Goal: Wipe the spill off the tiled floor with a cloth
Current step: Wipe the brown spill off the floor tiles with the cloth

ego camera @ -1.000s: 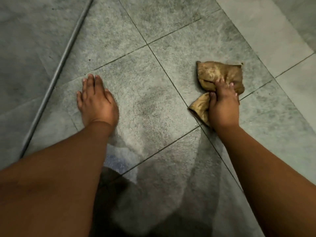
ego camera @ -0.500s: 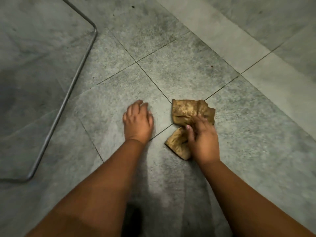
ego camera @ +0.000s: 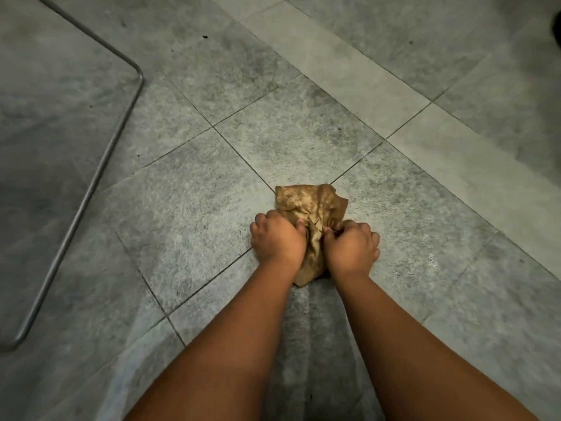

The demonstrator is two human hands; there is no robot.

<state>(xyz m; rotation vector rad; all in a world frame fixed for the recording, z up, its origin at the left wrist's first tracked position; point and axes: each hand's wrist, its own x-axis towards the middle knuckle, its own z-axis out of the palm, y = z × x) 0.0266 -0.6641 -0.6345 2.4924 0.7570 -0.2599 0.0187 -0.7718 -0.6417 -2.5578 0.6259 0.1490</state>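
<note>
Cloth (ego camera: 309, 205) crumpled on tiled floor (ego camera: 188, 208), left hand (ego camera: 277, 238) and right hand (ego camera: 350, 243) grips bunching it

- A grey, speckled tiled floor (ego camera: 188, 205) fills the head view, its square tiles set at a slant and split by thin dark grout lines.
- A paler, smoother strip of tile (ego camera: 349, 77) runs slantwise from the far middle down to the right edge.
- A crumpled tan-brown cloth (ego camera: 309, 205) lies on the floor near the middle, over a meeting of grout lines.
- A thin bent grey metal rod (ego camera: 100, 168) lies on the floor at the left, curving at its far corner and again at the near left edge.
- Small dark specks (ego camera: 205, 36) dot the far tiles.
</note>
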